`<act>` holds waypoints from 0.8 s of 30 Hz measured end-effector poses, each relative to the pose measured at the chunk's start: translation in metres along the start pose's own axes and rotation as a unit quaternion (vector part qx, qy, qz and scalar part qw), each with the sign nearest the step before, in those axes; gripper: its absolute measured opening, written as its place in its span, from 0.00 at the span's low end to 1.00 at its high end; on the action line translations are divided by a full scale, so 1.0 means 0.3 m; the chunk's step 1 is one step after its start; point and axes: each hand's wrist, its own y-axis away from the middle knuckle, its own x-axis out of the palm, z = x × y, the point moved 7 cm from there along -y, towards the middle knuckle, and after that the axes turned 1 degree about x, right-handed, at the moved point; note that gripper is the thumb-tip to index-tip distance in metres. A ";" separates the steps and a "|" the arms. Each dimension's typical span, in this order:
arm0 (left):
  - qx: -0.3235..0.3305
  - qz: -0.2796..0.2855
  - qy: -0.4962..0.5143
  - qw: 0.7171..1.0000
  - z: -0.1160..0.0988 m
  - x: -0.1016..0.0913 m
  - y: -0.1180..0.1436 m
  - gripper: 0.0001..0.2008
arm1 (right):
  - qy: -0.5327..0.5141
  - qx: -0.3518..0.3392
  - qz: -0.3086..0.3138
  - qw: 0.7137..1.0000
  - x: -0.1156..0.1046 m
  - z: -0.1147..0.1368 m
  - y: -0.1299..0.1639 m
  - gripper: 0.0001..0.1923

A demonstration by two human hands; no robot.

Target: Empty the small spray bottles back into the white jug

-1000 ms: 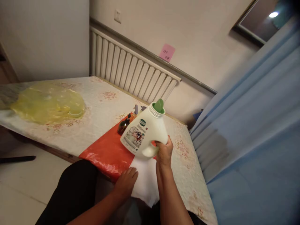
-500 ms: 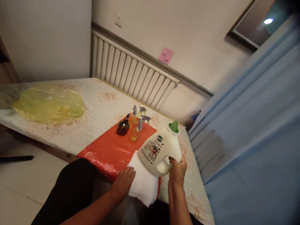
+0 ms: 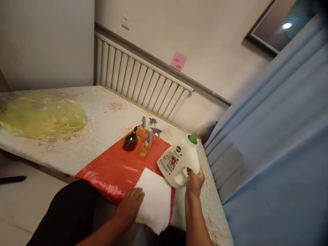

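White and green, one big jug (image 3: 179,162) sits tilted in the right hand (image 3: 195,180), whose grip is clamped on its handle, just right of the red sheet (image 3: 115,167) on the bench (image 3: 102,116). One white cloth (image 3: 155,198) lies on the sheet's near end, and the left hand (image 3: 129,206) rests flat on it, fingers apart. Four small bottles (image 3: 142,136) stand at the sheet's far end. One yellow bag (image 3: 41,116) lies far left of the sheet.

Worktop (image 3: 102,118) under pale floral cloth. Yellow plastic sheet (image 3: 42,114) at far left. Red plastic sheet (image 3: 115,167) at near edge; small spray bottles (image 3: 143,136) clustered on its far end, folded white cloth (image 3: 155,198) overlapping near corner.
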 end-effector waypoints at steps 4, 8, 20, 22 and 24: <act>0.003 -0.014 -0.028 1.000 0.004 0.024 0.005 0.26 | 0.014 0.000 -0.007 1.000 0.058 -0.043 -0.058 0.09; -0.002 -0.023 -0.053 0.998 0.017 0.068 0.017 0.28 | 0.023 0.005 0.000 1.000 0.126 -0.095 -0.098 0.09; 0.001 0.017 -0.004 1.000 0.026 0.067 0.021 0.31 | 0.042 0.002 0.043 0.998 0.254 -0.208 -0.131 0.09; 0.000 0.022 0.003 1.000 0.023 0.057 0.015 0.29 | 0.051 -0.004 0.054 0.997 0.255 -0.199 -0.136 0.11; -0.002 0.011 0.021 1.000 0.024 0.043 0.011 0.27 | 0.059 -0.010 0.069 0.996 0.241 -0.182 -0.138 0.15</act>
